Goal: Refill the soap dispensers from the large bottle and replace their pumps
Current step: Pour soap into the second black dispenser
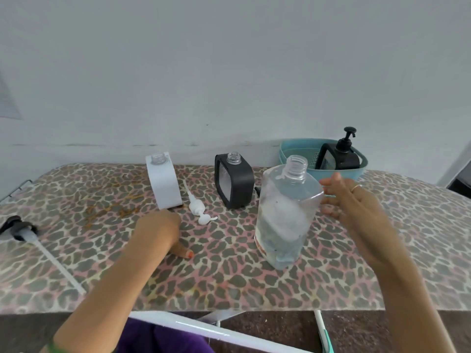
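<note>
I see the white dispenser (164,183) and black dispenser (234,180) uncapped, pumps off; my left hand (159,229) rests loose, my right hand (356,202) spreads beside the clear large bottle (288,212), gripping nothing; refilling seems unfinished

plain white wall (229,72), leopard-print tabletop (229,281)

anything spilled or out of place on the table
Brownish smears stain the cloth left of the white dispenser, like something spilled. The white pump and the large pump lie on their sides on the cloth. No fresh soap puddle shows.
</note>
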Demonstrator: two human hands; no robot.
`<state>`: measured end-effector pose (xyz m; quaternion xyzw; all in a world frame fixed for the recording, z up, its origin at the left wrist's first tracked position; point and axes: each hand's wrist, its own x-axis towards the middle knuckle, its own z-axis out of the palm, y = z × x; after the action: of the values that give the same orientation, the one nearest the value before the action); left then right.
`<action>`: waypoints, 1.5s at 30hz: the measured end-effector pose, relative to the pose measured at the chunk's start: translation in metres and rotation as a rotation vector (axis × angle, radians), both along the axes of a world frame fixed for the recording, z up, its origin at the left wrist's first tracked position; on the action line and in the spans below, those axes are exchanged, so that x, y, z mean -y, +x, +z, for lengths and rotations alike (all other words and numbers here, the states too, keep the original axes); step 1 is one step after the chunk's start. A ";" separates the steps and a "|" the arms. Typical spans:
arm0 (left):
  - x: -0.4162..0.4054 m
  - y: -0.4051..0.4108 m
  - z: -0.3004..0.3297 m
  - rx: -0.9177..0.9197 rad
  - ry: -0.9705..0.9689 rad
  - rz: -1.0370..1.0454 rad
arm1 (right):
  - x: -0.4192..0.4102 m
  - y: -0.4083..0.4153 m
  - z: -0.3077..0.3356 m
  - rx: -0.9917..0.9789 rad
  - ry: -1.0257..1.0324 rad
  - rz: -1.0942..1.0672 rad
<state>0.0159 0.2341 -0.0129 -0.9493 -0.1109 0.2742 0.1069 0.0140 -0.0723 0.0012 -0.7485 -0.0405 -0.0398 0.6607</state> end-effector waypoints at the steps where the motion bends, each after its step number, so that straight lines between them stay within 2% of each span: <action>1: -0.002 -0.003 -0.002 0.036 0.001 -0.025 | -0.005 -0.011 -0.007 0.016 -0.002 0.048; 4: -0.007 -0.011 -0.007 0.127 -0.010 -0.060 | -0.021 -0.032 -0.028 0.008 0.013 0.182; 6: -0.010 -0.016 -0.009 0.171 -0.010 -0.065 | -0.035 -0.039 -0.039 0.047 0.008 0.197; 9: -0.010 -0.027 -0.011 0.248 -0.027 -0.039 | -0.057 -0.040 -0.052 0.155 -0.077 0.038; 14: -0.001 -0.041 -0.003 0.314 -0.111 0.086 | -0.073 -0.034 -0.065 0.306 0.013 -0.126; 16: 0.010 -0.042 0.006 0.422 -0.133 0.061 | -0.076 -0.032 -0.067 0.347 0.036 -0.158; 18: 0.024 -0.037 0.012 0.581 -0.237 0.031 | -0.078 -0.030 -0.071 0.370 0.050 -0.185; 24: 0.071 0.009 0.004 0.942 -0.819 0.031 | -0.080 -0.025 -0.081 0.426 0.008 -0.259; 27: 0.086 0.037 -0.018 1.036 -1.023 0.123 | -0.079 -0.022 -0.084 0.447 -0.009 -0.259; 31: 0.100 0.061 -0.040 1.167 -1.097 0.190 | -0.079 -0.020 -0.087 0.451 0.010 -0.249; 37: 0.100 0.071 -0.043 1.234 -1.160 0.228 | -0.080 -0.022 -0.084 0.444 0.016 -0.240; 45: 0.077 -0.002 0.000 1.314 -1.280 0.195 | -0.074 -0.017 -0.080 0.403 0.022 -0.256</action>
<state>0.0141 0.1566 -0.0126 -0.7787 -0.0562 -0.3031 -0.5465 -0.0033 0.0014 -0.0792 -0.7170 -0.0760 -0.2725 0.6371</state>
